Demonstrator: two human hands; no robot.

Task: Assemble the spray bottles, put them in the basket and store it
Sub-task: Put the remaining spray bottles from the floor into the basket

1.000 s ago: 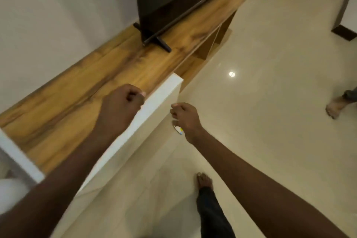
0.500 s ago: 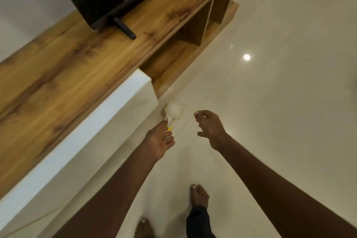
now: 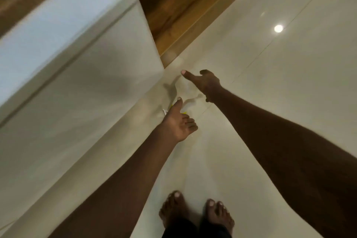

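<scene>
A pale translucent spray bottle [image 3: 185, 91] lies on the floor by the cabinet corner, blurred and hard to make out. A small yellow part [image 3: 184, 112] of it peeks from behind my left hand [image 3: 179, 121]. That hand hovers just over the bottle's near end, thumb stretched out and fingers half curled, with nothing seen in the palm. My right hand [image 3: 205, 83] is at the bottle's far end, thumb and fingers spread, holding nothing. No basket is in view.
A white cabinet [image 3: 81, 75] fills the left, its corner close to my hands. Behind it is a low wooden shelf [image 3: 181, 9]. Glossy cream floor tiles [image 3: 280, 83] spread to the right. My bare feet [image 3: 195, 214] stand below.
I have bent down, so the view dropped from the wooden cabinet top to the floor. Both hands lowered from cabinet height to the bottle on the tiles and opened from loose fists.
</scene>
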